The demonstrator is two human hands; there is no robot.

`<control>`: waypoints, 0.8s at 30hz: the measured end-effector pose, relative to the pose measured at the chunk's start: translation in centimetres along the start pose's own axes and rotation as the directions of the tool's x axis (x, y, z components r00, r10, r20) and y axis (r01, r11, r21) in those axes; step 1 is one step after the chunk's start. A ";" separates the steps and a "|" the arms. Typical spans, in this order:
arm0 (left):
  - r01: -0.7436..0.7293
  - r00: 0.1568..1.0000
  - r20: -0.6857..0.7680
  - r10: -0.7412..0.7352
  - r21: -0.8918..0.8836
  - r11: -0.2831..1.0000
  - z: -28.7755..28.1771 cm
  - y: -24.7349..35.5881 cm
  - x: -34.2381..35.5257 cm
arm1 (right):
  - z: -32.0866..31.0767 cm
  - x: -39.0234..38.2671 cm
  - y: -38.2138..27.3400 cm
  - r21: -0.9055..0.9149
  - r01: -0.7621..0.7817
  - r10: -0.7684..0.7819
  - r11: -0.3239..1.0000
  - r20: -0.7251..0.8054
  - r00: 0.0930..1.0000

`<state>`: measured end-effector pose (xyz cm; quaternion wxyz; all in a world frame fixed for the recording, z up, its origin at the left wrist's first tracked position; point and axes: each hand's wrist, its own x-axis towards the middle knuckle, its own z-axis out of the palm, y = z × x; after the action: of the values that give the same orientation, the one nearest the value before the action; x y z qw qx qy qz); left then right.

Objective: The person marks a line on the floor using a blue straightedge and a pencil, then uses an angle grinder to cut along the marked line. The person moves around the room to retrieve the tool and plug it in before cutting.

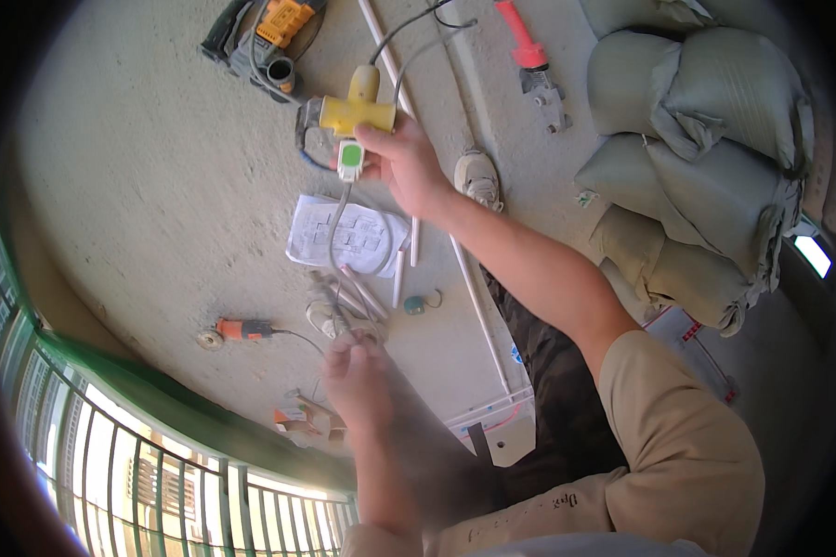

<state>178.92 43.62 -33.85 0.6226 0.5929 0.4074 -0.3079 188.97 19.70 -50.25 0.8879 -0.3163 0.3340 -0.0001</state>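
My right hand (pixel 401 162) grips a yellow T-shaped multi-socket adapter (pixel 362 104), with cables attached at its top and left. Just below it, by my fingers, is a white plug-like unit (pixel 350 160) with a green face and a grey cable hanging down. My left hand (pixel 355 376) is closed on a long greyish object (pixel 330 304) near my shoe; blur hides what it is. A paper drawing (pixel 344 232) lies under the hanging cable, with short white pipes (pixel 399 280) and a small teal round object (pixel 414 305) beside it.
An orange angle grinder (pixel 244 330) lies at left, a black-and-yellow power tool (pixel 279 23) top left, a red-handled tool (pixel 529 51) top right. Stacked sacks (pixel 687 213) fill the right. Long pipes (pixel 474 316) cross the dusty floor (pixel 130 167). A barred railing (pixel 130 464) edges the lower left.
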 end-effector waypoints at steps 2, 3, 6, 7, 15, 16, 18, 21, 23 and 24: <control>-0.082 0.997 0.009 0.082 -0.033 0.996 0.7 3.4 -0.7 | 2.6 -3.4 -1.9 0.124 -0.085 0.088 0.989 -0.020 0.996; -0.159 0.987 0.006 0.159 -0.045 0.986 0.9 5.1 -0.8 | 3.4 -4.7 -2.7 0.182 -0.085 0.081 0.980 0.033 0.996; -0.357 0.933 -0.001 0.359 0.098 0.929 1.6 9.0 -1.0 | 4.9 -8.1 -4.0 0.172 -0.169 0.180 0.970 -0.051 0.982; -0.434 0.886 -0.025 0.464 0.308 0.846 2.2 9.6 -0.9 | 4.8 -8.9 -4.4 0.146 -0.162 0.171 0.976 -0.049 0.984; -0.291 0.936 0.290 0.199 0.321 0.901 9.3 8.0 0.0 | 2.1 -13.3 -6.2 0.193 -0.120 0.142 0.974 -0.104 0.984; -0.318 0.932 0.276 0.233 0.321 0.892 10.2 7.1 0.2 | 1.7 -13.4 -6.8 0.173 -0.130 0.146 0.976 -0.085 0.986; -0.387 0.914 0.258 0.315 0.315 0.867 11.1 5.7 0.3 | 0.7 -13.2 -8.2 0.099 -0.167 0.170 0.981 -0.026 0.985; -0.424 0.903 0.235 0.360 0.347 0.837 11.3 4.4 0.5 | -0.9 -11.9 -10.6 0.003 -0.218 0.218 0.976 0.012 0.976; -0.441 0.897 0.230 0.377 0.417 0.795 11.3 4.0 0.4 | -1.3 -10.7 -11.5 -0.094 -0.194 0.195 0.976 -0.001 0.981; -0.461 0.887 0.230 0.400 0.415 0.784 11.6 3.7 0.5 | -1.2 -10.1 -11.6 -0.169 -0.184 0.182 0.968 -0.028 0.983</control>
<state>184.04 32.60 -32.86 0.5434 0.7788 0.1355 -0.2825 182.85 11.87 -38.39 0.8516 -0.3593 0.3661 0.1083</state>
